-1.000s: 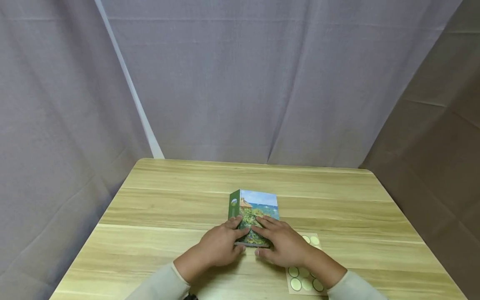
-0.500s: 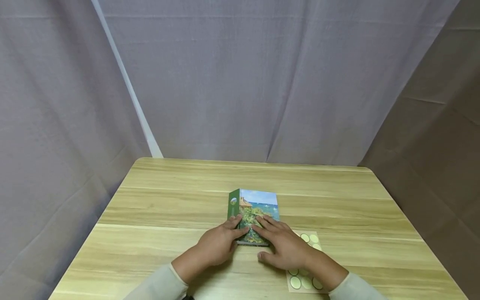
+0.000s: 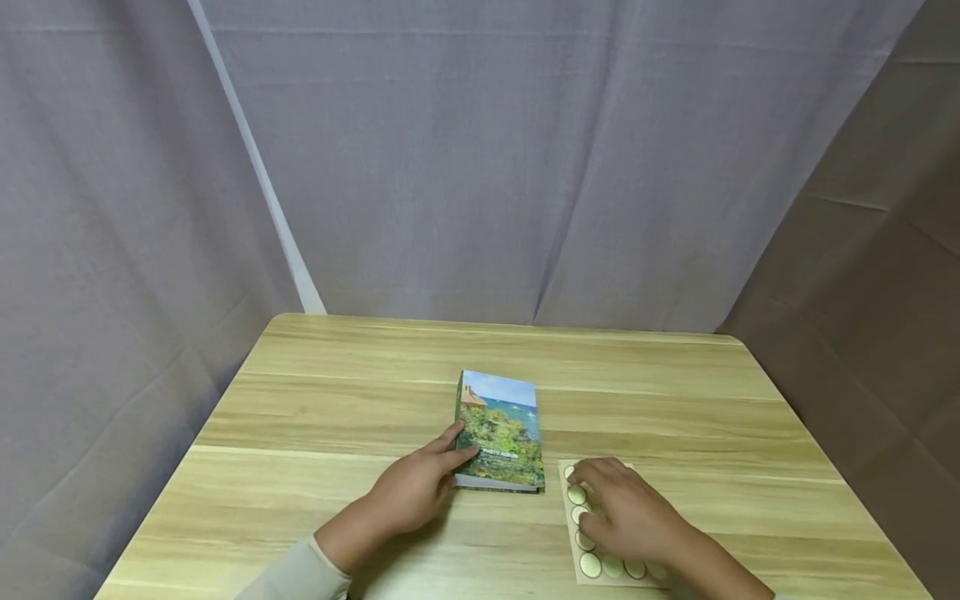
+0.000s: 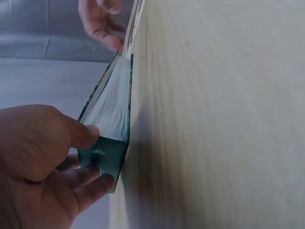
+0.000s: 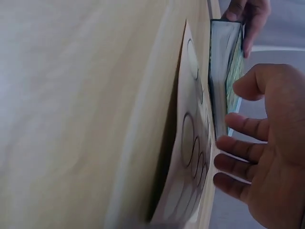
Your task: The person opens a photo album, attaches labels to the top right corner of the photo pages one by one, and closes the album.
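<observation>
A photo album [image 3: 501, 429] with a painted seaside cover lies closed near the middle of the table. My left hand [image 3: 408, 492] holds it at the spine: one digit lies on the cover's edge, the others along the green spine [image 4: 107, 155] in the left wrist view. The album's pages [image 4: 112, 102] fan slightly between the covers. To the right, my right hand [image 3: 633, 512] hovers with loosely bent, spread fingers over a sheet of round stickers [image 3: 612, 568]. In the right wrist view nothing is between those fingers, and the sheet bows up from the table.
The wooden table [image 3: 337, 400] has rounded far corners. Grey curtains [image 3: 435, 167] hang behind it and on both sides, with a pale gap at the back left. The sticker sheet sits just right of the album.
My right hand has left the album cover and moved right over the sticker sheet. The album has shifted left and turned slightly, its spine showing less. My left hand stays at the spine.
</observation>
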Demonstrator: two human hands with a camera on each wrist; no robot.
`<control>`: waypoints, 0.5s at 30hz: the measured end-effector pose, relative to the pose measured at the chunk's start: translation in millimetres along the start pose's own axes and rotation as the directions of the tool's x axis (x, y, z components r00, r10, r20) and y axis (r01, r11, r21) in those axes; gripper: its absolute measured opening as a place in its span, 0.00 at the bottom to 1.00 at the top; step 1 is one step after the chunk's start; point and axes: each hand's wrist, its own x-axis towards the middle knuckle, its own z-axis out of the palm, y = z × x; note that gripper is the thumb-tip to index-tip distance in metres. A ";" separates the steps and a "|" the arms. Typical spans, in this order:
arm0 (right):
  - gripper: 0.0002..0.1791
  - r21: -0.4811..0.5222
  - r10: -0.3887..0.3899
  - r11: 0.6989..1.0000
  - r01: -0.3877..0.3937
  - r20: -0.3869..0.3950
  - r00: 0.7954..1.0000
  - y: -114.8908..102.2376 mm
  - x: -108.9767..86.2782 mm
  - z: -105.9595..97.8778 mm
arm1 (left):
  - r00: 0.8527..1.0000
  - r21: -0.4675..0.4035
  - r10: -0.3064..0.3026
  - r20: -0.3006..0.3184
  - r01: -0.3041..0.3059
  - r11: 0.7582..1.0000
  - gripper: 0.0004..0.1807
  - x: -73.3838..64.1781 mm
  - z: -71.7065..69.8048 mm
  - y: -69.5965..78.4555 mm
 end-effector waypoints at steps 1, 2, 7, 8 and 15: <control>0.20 -0.009 0.008 1.000 -0.008 0.002 1.000 1.4 -2.7 -0.7 | 1.000 -0.002 0.003 -0.006 -0.003 1.000 0.27 -0.7 -0.6 -0.6; 0.19 -0.019 0.016 1.000 -0.016 0.002 1.000 2.7 -4.9 -1.0 | 1.000 -0.004 0.006 -0.010 -0.006 1.000 0.27 -1.2 -1.2 -1.2; 0.20 -0.046 0.032 0.998 -0.032 -0.001 0.999 9.8 -5.9 1.5 | 1.000 -0.015 0.009 -0.025 -0.010 1.000 0.27 -2.5 -1.8 -3.3; 0.21 -0.049 0.030 0.998 -0.030 -0.003 1.000 12.2 -4.4 2.6 | 1.000 -0.017 0.008 -0.027 -0.009 1.000 0.27 -2.5 -1.5 -3.6; 0.23 -0.031 0.009 0.999 -0.009 0.013 1.000 32.5 15.9 5.0 | 0.999 -0.007 0.005 -0.042 -0.006 1.000 0.27 -3.4 -0.5 -4.4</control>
